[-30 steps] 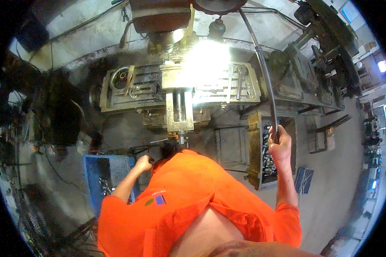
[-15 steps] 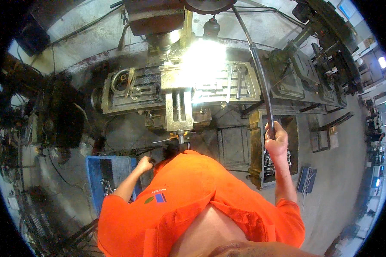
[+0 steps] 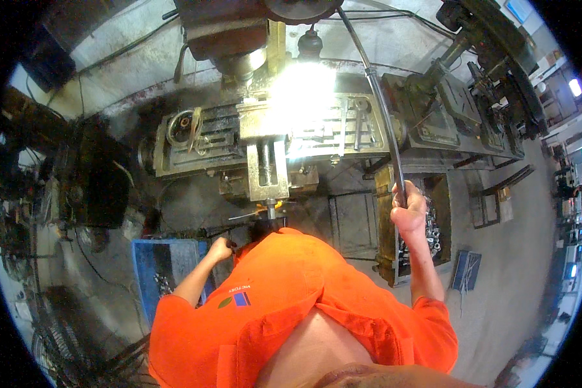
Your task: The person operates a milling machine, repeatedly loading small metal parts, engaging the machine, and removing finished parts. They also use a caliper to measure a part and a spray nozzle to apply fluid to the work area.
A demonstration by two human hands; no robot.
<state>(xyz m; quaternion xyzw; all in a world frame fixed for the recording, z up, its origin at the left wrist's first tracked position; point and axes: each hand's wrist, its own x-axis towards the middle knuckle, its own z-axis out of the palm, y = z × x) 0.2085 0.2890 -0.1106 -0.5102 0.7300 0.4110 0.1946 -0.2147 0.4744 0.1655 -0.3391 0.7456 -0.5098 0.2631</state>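
Observation:
My right hand [image 3: 410,210] is closed around the lower end of a long metal lever [image 3: 385,116], which slants down from the round hub of the drilling machine [image 3: 223,29]. At waist height, my left hand [image 3: 220,249] is closed beside my orange shirt; a small dark thing shows at its fingers, too hidden to name. Between my arms and the machine, a steel vise [image 3: 268,180] sits on the slotted machine table [image 3: 226,158], its screw toward me. The spindle [image 3: 242,64] stands above the back of the vise. Glare from a lamp hides whatever lies at the jaws' right.
A blue bin [image 3: 136,275] with metal parts stands at my left. At my right is a wooden crate [image 3: 386,246] with many metal parts, and a blue tray [image 3: 465,270] lies on the floor. A wrench [image 3: 360,119] rests on the machine table. Another machine [image 3: 449,97] stands farther right.
My right hand and the lever have shifted slightly left. The view has shifted a little as well. My left hand stays closed in nearly the same place.

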